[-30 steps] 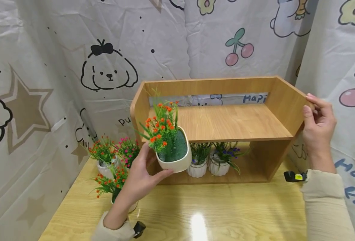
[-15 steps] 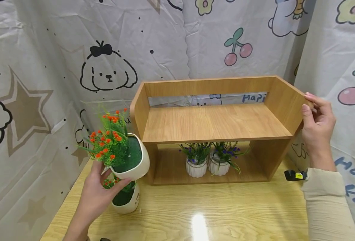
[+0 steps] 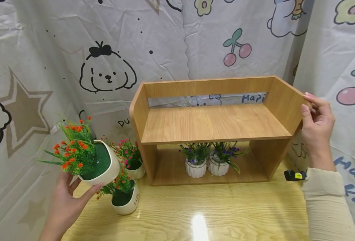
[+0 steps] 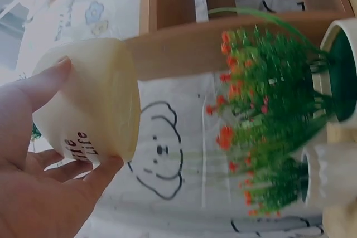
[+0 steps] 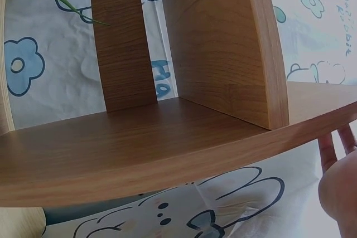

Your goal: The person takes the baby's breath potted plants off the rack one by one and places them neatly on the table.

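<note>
My left hand (image 3: 67, 202) grips a cream flowerpot (image 3: 111, 169) with orange artificial flowers, tilted and held up at the left above the table. In the left wrist view the pot (image 4: 92, 98) shows dark lettering, with thumb and fingers around its sides. At the right, my right hand (image 3: 319, 129) holds the front edge of the side panel of a wooden two-tier shelf (image 3: 216, 122). In the right wrist view only part of this hand (image 5: 340, 176) shows beside the panel. Two white ribbed pots, a left one (image 3: 196, 168) and a right one (image 3: 218, 166), with purple flowers stand on the lower tier.
Left of the shelf stands a pot with pink flowers (image 3: 129, 150). In front of it is a cream lettered pot (image 3: 126, 202) with orange flowers. A white pot (image 4: 334, 174) shows low in the left wrist view. Printed cloth (image 3: 165, 43) hangs behind the wooden table (image 3: 225, 211).
My left hand has carried the orange-flowered pot leftward and down, from in front of the shelf to the table's left side. My right hand has stayed on the shelf panel.
</note>
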`<control>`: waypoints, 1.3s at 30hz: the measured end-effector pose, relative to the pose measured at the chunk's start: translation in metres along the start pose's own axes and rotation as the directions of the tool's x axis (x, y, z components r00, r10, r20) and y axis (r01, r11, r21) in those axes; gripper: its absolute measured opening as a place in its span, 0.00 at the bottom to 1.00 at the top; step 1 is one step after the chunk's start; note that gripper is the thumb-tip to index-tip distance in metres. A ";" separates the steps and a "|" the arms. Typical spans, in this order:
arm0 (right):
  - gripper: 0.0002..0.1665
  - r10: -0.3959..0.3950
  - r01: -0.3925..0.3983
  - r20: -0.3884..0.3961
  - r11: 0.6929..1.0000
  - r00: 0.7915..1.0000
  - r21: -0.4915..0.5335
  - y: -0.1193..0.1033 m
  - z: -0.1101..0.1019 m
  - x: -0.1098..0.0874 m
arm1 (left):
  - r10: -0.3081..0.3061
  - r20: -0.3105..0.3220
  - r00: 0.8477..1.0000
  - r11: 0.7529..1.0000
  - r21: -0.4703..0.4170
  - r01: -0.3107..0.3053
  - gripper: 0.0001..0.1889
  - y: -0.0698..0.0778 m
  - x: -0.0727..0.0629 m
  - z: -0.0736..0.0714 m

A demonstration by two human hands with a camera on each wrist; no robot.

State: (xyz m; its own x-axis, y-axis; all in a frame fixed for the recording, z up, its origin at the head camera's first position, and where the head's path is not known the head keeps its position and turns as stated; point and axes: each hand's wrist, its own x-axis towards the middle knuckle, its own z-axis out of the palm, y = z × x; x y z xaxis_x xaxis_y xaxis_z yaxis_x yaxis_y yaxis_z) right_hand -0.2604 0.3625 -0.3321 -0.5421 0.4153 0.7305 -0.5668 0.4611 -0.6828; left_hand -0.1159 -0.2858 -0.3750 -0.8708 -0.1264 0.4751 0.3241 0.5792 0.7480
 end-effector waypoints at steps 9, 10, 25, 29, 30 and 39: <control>0.20 0.004 -0.004 0.001 1.000 1.000 -0.002 0.001 0.001 -0.002 | -0.086 -0.075 0.993 0.996 0.021 0.088 0.60 -0.028 -0.004 -0.020; 0.20 0.004 -0.004 0.002 1.000 1.000 0.001 0.000 0.002 -0.002 | -0.103 -0.080 0.992 0.994 0.025 0.105 0.60 -0.031 -0.005 -0.021; 0.21 0.015 -0.015 -0.004 1.000 1.000 0.009 0.002 0.001 -0.002 | -0.230 -0.090 0.969 0.973 -0.034 0.228 0.58 -0.066 -0.018 -0.020; 0.21 0.017 -0.017 -0.004 1.000 1.000 -0.010 0.001 0.000 -0.002 | -0.257 -0.085 0.963 0.966 -0.028 0.255 0.55 -0.079 -0.022 -0.017; 0.21 0.014 -0.014 -0.002 1.000 1.000 -0.015 0.001 0.000 -0.001 | -0.270 -0.083 0.959 0.963 -0.026 0.269 0.55 -0.081 -0.023 -0.017; 0.21 0.004 -0.004 -0.005 1.000 1.000 -0.011 0.000 0.002 0.000 | -0.369 -0.080 0.926 0.929 -0.018 0.369 0.55 -0.108 -0.028 -0.023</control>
State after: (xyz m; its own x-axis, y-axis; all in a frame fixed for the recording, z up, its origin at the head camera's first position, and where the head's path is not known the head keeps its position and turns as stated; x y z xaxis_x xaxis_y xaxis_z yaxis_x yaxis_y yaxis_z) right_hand -0.2612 0.3607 -0.3320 -0.5409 0.4210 0.7281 -0.5582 0.4678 -0.6852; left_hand -0.1184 -0.3640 -0.4584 -0.8964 -0.3953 0.2006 -0.0137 0.4771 0.8788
